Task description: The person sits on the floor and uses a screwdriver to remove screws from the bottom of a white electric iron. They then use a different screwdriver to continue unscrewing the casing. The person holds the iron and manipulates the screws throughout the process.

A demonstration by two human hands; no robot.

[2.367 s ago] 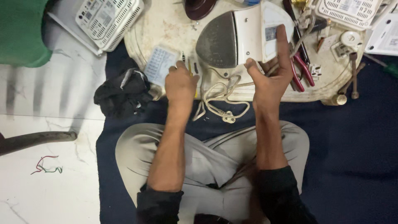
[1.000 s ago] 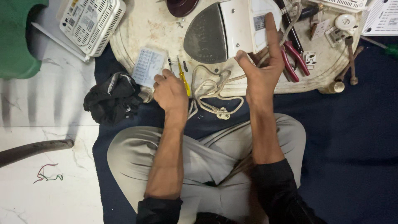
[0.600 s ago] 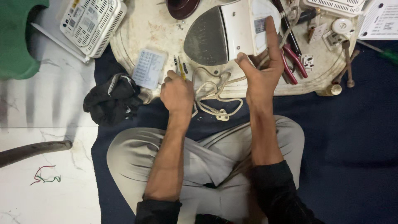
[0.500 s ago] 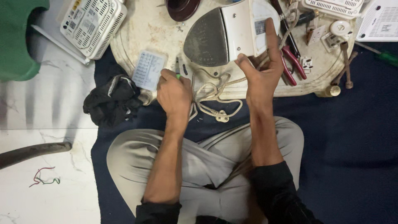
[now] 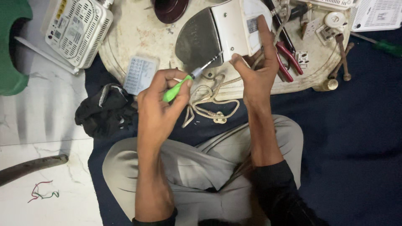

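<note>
Hands first: our left hand (image 5: pixel 161 106) grips a green-handled screwdriver (image 5: pixel 190 78), its metal tip at the back edge of a white electric iron with a grey soleplate (image 5: pixel 222 35). Our right hand (image 5: pixel 255 71) clasps that iron, tilted on a round cream tray (image 5: pixel 125 37). Beneath lies a coiled beige cord (image 5: pixel 209 102); red-handled pliers (image 5: pixel 289 54) rest just right.

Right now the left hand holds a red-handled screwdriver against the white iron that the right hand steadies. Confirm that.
Not quite: in the head view the screwdriver in the left hand has a green handle, not red. Its tip does meet the white iron, which the right hand steadies.
</note>
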